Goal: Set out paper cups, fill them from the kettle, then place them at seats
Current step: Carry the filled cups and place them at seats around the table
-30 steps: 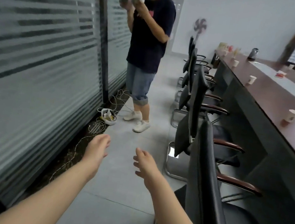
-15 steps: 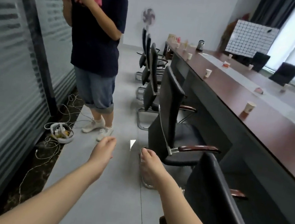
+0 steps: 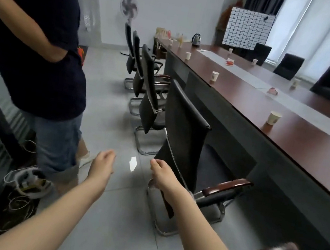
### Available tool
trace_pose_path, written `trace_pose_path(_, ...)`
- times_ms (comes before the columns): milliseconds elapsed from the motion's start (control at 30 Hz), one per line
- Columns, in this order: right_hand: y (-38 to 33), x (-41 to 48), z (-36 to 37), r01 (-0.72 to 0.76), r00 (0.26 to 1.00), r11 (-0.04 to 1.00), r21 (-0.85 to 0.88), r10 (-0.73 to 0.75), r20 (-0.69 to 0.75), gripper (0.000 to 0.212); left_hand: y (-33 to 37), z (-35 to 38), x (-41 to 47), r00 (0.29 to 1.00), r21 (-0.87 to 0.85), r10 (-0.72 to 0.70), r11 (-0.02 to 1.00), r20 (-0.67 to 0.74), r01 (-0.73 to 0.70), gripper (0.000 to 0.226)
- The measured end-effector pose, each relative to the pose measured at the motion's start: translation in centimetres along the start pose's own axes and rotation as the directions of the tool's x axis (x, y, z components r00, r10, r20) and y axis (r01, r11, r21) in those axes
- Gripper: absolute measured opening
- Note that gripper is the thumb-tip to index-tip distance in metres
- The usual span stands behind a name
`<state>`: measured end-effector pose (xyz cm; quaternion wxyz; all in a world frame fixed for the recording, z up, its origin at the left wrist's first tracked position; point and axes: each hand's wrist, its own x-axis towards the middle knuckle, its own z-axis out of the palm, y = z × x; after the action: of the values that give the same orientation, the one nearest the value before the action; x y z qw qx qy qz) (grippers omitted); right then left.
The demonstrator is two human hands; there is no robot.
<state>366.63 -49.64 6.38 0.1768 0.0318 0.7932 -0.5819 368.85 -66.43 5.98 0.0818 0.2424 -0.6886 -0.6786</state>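
Both hands hang empty over the floor: my left hand and right hand, fingers loosely curled. I see cups spaced along the table, kettle at its far end.

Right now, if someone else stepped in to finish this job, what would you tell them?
Left hand and right hand: both empty, fingers loosely curled, over the floor beside the nearest chair.
Kettle: far end of the table.
Done: paper cups stand spaced along both long sides.
Left: whether they are filled cannot be told from here; check them.
A person stands in the aisle on the left.
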Motion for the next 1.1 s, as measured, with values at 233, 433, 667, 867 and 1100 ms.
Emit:
trace_pose_path(233,-3.9,14.3,-0.4,-0.006,0.998,1.0,0.028,0.004,0.066,0.047,2.2,4.9,13.6,1.0,-0.045,-0.012,0.999,-0.024,0.011,0.022)
trace_pose_path(433,-10.3,28.1,-1.4,0.022,0.999,0.998,0.064,-0.023,0.025,0.044,6.5,7.8,26.3,0.994,-0.046,-0.001,0.999,-0.109,-0.004,0.031)
trace_pose_path(667,-14.4,40.6,2.5,0.008,0.999,1.0,0.03,-0.009,0.052,0.051,8.9,7.9,38.0,0.979,-0.068,-0.004,0.998,-0.205,-0.01,0.029)
trace_pose_path(867,-19.0,53.4,5.1,0.057,0.995,0.998,0.001,-0.057,0.078,0.049,10.9,7.0,52.2,0.971,-0.089,-0.007,0.996,-0.238,-0.015,0.025)
trace_pose_path(1100,-26.3,69.0,8.4,0.074,0.994,0.996,-0.039,-0.07,0.083,0.052,15.1,5.9,69.5,0.984,-0.061,0.009,0.998,-0.177,-0.02,0.032)
